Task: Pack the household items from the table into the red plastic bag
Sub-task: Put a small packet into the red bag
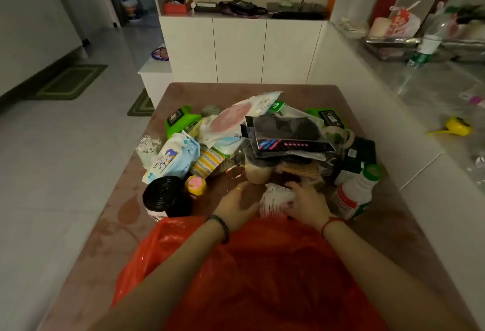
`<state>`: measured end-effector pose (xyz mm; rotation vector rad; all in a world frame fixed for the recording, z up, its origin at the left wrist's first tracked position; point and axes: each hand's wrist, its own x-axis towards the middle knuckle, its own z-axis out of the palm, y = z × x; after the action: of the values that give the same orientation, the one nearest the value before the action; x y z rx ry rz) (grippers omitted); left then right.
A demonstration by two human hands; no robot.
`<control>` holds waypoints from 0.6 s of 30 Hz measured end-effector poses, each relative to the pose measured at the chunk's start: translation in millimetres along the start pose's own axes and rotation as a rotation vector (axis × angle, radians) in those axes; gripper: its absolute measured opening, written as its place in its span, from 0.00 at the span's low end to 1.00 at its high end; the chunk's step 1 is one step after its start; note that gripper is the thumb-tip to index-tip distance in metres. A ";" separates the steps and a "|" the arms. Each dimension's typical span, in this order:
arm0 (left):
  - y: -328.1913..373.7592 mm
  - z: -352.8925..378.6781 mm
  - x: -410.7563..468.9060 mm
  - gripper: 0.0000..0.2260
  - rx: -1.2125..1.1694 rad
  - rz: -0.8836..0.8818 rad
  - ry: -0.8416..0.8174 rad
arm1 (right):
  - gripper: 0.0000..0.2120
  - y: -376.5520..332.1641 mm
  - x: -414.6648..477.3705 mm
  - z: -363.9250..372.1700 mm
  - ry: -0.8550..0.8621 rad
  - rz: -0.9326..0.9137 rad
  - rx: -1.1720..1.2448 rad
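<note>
reaching out over the red plastic bag (262,273), your forearms cross its crumpled film, which lies spread on the near end of the brown surface (86,265). just past the bag's far edge, your right hand (305,206) is curled around a small white packet with red print (273,200), fingers closed on its right side. your left hand (237,206) sits open and relaxed, palm down beside the packet's left side — whether it touches the packet, you cannot tell. a dark bead bracelet is on your left wrist, a red cord on your right.

to the left of your hands stands a black roll of bags (166,195), with a small yellow and pink container (195,185) just beside it. to the right, a white bottle with a green cap (358,191) leans at a tilt.

behind these the pile rises: a blue and white wipes pack (173,158), a clear tub of cotton swabs (148,147), a black packet with a clear window (286,131) lying on top, a pink and white pouch (227,120), and two green wipes packs — one at far left (181,118), one at far right (326,116).

beyond the surface, white cabinets (241,47) stand against the wall.
</note>
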<state>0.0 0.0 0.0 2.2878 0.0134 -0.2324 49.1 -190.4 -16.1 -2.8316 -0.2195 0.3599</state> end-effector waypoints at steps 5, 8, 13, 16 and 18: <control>-2.5 32.6 37.7 0.25 0.064 -0.188 -0.209 | 0.36 11.8 11.5 14.9 -0.117 -0.002 -0.044; -2.9 45.6 53.5 0.26 0.028 -0.204 -0.234 | 0.36 19.7 17.3 18.1 -0.098 -0.051 -0.106; 6.7 53.7 62.1 0.33 -0.126 -0.184 -0.192 | 0.20 20.9 10.7 11.0 0.024 -0.177 -0.075; 10.0 47.7 55.1 0.29 -0.262 -0.193 -0.148 | 0.14 10.4 -7.0 -1.8 0.193 -0.315 -0.143; 10.2 38.1 44.6 0.27 -0.311 -0.182 -0.141 | 0.15 1.9 -22.9 -15.3 0.335 -0.436 -0.186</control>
<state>38.5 -38.0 -24.8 1.9574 0.1738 -0.4534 31.4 -200.3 2.7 -2.8535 -0.8113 -0.2370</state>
